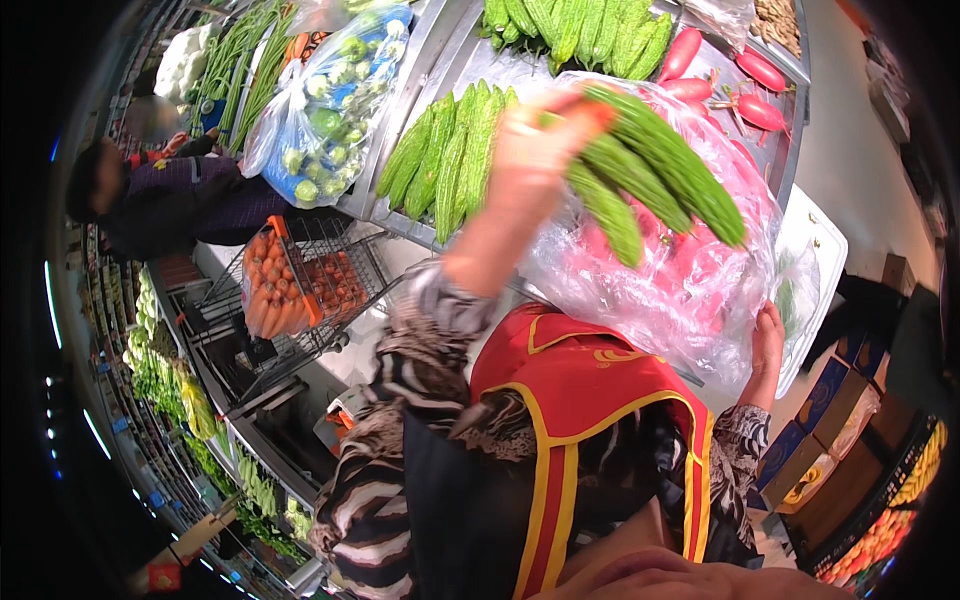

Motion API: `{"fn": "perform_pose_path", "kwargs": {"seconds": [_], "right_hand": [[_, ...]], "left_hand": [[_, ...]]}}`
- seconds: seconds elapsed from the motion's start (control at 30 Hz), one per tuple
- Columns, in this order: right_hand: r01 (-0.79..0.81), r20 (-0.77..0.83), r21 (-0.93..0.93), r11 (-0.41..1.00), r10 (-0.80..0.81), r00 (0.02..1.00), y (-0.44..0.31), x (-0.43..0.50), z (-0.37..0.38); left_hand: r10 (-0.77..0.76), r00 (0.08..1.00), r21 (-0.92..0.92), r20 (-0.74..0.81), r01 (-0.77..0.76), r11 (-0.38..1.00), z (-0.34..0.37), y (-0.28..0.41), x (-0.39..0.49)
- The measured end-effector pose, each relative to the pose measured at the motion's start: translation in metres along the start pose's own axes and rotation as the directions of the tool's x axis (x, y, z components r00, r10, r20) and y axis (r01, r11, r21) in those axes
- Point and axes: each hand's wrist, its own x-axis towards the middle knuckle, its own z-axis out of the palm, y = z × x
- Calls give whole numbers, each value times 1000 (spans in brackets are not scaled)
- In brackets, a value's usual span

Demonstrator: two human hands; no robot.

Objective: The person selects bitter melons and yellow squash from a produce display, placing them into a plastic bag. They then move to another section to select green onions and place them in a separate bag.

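My left hand (536,142) grips several long green bitter melons (667,161), held at one end and blurred by motion. They hang over a large clear plastic bag (652,300) with pink-red radishes (697,255) inside. At the bag's right edge, my right hand (766,341) holds the plastic, its fingertips partly hidden. A row of bitter melons (450,161) lies on the metal display stand (431,67), left of my left hand. More bitter melons (577,30) lie farther back. Loose pink-red radishes (759,112) rest beyond the bag.
A clear bag of round green vegetables (322,120) sits on the left stand. Below it is a shopping cart (352,292) with bagged carrots (277,292). A person (180,187) stands at far left. Right of the stand is a white crate (814,225), with cardboard boxes (825,405) beyond.
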Motion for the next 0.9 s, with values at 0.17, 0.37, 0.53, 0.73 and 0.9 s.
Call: {"fn": "perform_pose_path", "kwargs": {"seconds": [0.17, 0.37, 0.53, 0.73, 0.9], "right_hand": [[-36, -103, -93, 995, 27, 994, -5, -8, 6], [74, -43, -172, 982, -82, 996, -14, -9, 20], [99, -86, -241, 966, -123, 989, -19, -23, 39], [47, -260, -545, 837, -222, 940, -15, -38, 43], [224, -232, -869, 442, -762, 604, -42, -57, 80]], "left_hand": [[-64, 997, 104, 40, 60, 993, -106, 76, 31], [-438, 881, 569, 179, 270, 776, -224, 61, 104], [-575, 799, 724, 176, 290, 625, -265, -16, 168], [-431, 894, 635, 121, 263, 726, -287, -133, 194], [-19, 1000, 949, -21, 26, 313, -332, -182, 173]]}}
